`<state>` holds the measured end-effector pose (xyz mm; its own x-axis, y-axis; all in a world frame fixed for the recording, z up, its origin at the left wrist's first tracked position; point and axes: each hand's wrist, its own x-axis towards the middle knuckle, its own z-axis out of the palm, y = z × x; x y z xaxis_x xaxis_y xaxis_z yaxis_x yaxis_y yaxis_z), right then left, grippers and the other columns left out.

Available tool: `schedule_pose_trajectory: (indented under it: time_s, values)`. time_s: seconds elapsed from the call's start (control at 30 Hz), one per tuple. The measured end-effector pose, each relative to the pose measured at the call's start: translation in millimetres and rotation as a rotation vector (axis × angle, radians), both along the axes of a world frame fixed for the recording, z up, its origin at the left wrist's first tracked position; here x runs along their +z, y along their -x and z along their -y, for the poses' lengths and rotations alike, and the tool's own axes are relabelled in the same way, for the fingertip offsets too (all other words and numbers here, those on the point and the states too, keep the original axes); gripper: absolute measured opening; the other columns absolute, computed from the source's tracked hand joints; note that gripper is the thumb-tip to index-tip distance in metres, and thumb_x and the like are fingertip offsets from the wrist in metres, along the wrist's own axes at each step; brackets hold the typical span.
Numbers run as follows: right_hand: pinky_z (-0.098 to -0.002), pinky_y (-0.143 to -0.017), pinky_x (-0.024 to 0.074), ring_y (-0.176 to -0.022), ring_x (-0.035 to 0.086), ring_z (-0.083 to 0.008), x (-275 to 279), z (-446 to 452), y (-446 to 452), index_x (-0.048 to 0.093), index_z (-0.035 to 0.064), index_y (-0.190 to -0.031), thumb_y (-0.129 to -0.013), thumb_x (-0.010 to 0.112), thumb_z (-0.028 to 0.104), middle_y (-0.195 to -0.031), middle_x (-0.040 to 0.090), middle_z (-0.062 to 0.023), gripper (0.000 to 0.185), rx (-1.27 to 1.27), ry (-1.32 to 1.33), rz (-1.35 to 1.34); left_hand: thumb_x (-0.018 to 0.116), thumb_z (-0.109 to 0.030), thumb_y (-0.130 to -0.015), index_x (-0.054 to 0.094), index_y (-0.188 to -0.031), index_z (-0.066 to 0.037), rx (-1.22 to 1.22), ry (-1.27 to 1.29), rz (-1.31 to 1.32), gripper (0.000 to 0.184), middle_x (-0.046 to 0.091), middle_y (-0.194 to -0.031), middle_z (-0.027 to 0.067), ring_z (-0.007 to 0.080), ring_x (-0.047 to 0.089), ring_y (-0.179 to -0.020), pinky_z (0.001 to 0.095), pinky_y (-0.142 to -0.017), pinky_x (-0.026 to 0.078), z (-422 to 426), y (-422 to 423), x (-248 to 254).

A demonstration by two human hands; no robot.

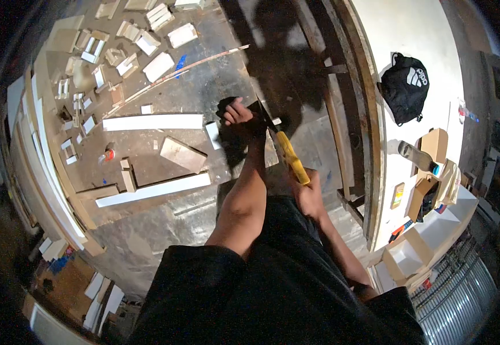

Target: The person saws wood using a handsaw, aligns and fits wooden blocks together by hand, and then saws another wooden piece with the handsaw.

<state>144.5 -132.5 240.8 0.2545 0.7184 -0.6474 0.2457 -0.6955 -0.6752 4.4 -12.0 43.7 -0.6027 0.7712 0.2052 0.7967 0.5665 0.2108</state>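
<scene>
A hand saw with a yellow handle [291, 158] is in my right hand [307, 192], its dark blade pointing up and left past the table's edge. Close to the blade's far end is my left hand [239, 118], fingers curled beside a dark patch; what it holds, if anything, is hidden in shadow. A small pale block end [276, 121] shows right beside the blade. On the table left of my left hand lie a short white piece [213, 135] and a long white strip [152, 122].
Small wooden assemblies [128, 64] cover the table's far left. A flat board [183, 154] and a second white strip [153, 189] lie nearer. On the right-hand white surface are a black bag [404, 89], a bottle [418, 157] and cardboard boxes [411, 253].
</scene>
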Motion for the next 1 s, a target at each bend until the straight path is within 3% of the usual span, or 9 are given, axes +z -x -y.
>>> schedule_pose_trajectory:
  time_s: [0.13, 0.2, 0.33, 0.37, 0.4, 0.47, 0.63, 0.73, 1.0]
  values:
    - [-0.0242, -0.056, 0.0365, -0.065, 0.047, -0.0072, 20, -12, -16, 0.056, 0.0006, -0.108, -0.094, 0.064, 0.013, -0.076, 0.053, 0.0001, 0.021, 0.179, 0.138, -0.294, 0.061, -0.014, -0.084, 0.054, -0.115, -0.016, 0.000, 0.108, 0.179, 0.032, 0.056, -0.106, 0.0104, 0.0315, 0.055, -0.103, 0.0425, -0.082, 0.043, 3, 2, -12]
    - [-0.0354, -0.089, 0.0473, -0.098, 0.061, -0.0216, -8, 8, -24, 0.050, -0.0020, -0.122, -0.095, 0.065, 0.017, -0.111, 0.066, -0.0133, 0.037, 0.008, 0.255, -0.111, 0.062, -0.016, -0.084, 0.054, -0.114, -0.016, -0.005, 0.050, 0.062, 0.032, 0.056, -0.104, 0.0107, 0.0323, 0.055, -0.102, 0.0436, -0.080, 0.043, -1, 6, -28]
    - [-0.0353, -0.089, 0.0472, -0.099, 0.060, -0.0214, 20, 0, -21, 0.048, -0.0054, -0.124, -0.094, 0.068, 0.020, -0.110, 0.064, -0.0143, 0.044, 0.086, 0.198, -0.006, 0.057, -0.003, -0.084, 0.060, -0.102, -0.016, -0.009, -0.079, 0.107, 0.023, 0.054, -0.091, 0.0072, 0.0270, 0.052, -0.088, 0.0384, -0.077, 0.037, -2, -3, -6]
    - [-0.0282, -0.057, 0.0439, -0.067, 0.052, -0.0107, 28, -9, -26, 0.047, 0.0008, -0.119, -0.094, 0.062, 0.012, -0.088, 0.057, -0.0050, 0.031, 0.208, 0.201, -0.191, 0.057, -0.003, -0.084, 0.059, -0.103, -0.016, 0.000, -0.087, 0.084, 0.023, 0.054, -0.091, 0.0072, 0.0277, 0.052, -0.088, 0.0388, -0.077, 0.037, -2, -3, -10]
    - [-0.0282, -0.057, 0.0439, -0.067, 0.052, -0.0107, 33, -13, -22, 0.047, 0.0008, -0.119, -0.094, 0.062, 0.012, -0.088, 0.057, -0.0050, 0.031, 0.213, 0.200, -0.196, 0.058, -0.003, -0.083, 0.059, -0.104, -0.015, 0.011, -0.084, 0.058, 0.024, 0.054, -0.091, 0.0073, 0.0284, 0.052, -0.089, 0.0391, -0.077, 0.037, -1, -1, -6]
    - [-0.0344, -0.093, 0.0458, -0.103, 0.057, -0.0190, 37, -13, -13, 0.046, -0.0057, -0.125, -0.093, 0.068, 0.014, -0.112, 0.060, -0.0126, 0.043, -0.032, 0.286, -0.201, 0.059, -0.003, -0.083, 0.058, -0.105, -0.015, 0.006, -0.099, 0.034, 0.026, 0.054, -0.091, 0.0075, 0.0290, 0.052, -0.089, 0.0394, -0.078, 0.037, -1, 2, -1]
    - [-0.0348, -0.096, 0.0444, -0.105, 0.056, -0.0186, 11, -3, -38, 0.044, -0.0039, -0.126, -0.092, 0.068, 0.012, -0.115, 0.060, -0.0131, 0.044, 0.063, 0.208, -0.167, 0.058, -0.004, -0.083, 0.058, -0.106, -0.017, 0.013, -0.085, 0.128, 0.027, 0.055, -0.095, 0.0071, 0.0274, 0.053, -0.093, 0.0388, -0.080, 0.038, -5, -5, 7]
    - [-0.0248, -0.052, 0.0372, -0.061, 0.047, -0.0091, 20, 6, -26, 0.051, 0.0007, -0.110, -0.093, 0.060, 0.007, -0.081, 0.055, -0.0022, 0.020, 0.092, 0.145, -0.239, 0.059, -0.005, -0.079, 0.059, -0.106, -0.017, 0.006, -0.084, 0.161, 0.029, 0.055, -0.096, 0.0065, 0.0273, 0.053, -0.093, 0.0390, -0.080, 0.038, 6, -2, 3]
    - [-0.0255, -0.055, 0.0391, -0.064, 0.048, -0.0088, 15, -13, -22, 0.051, 0.0008, -0.111, -0.092, 0.065, 0.010, -0.081, 0.055, -0.0006, 0.025, 0.032, 0.202, -0.356, 0.060, -0.004, -0.081, 0.059, -0.107, -0.017, 0.002, -0.049, 0.143, 0.029, 0.055, -0.096, 0.0051, 0.0269, 0.053, -0.091, 0.0379, -0.078, 0.038, 1, -1, -5]
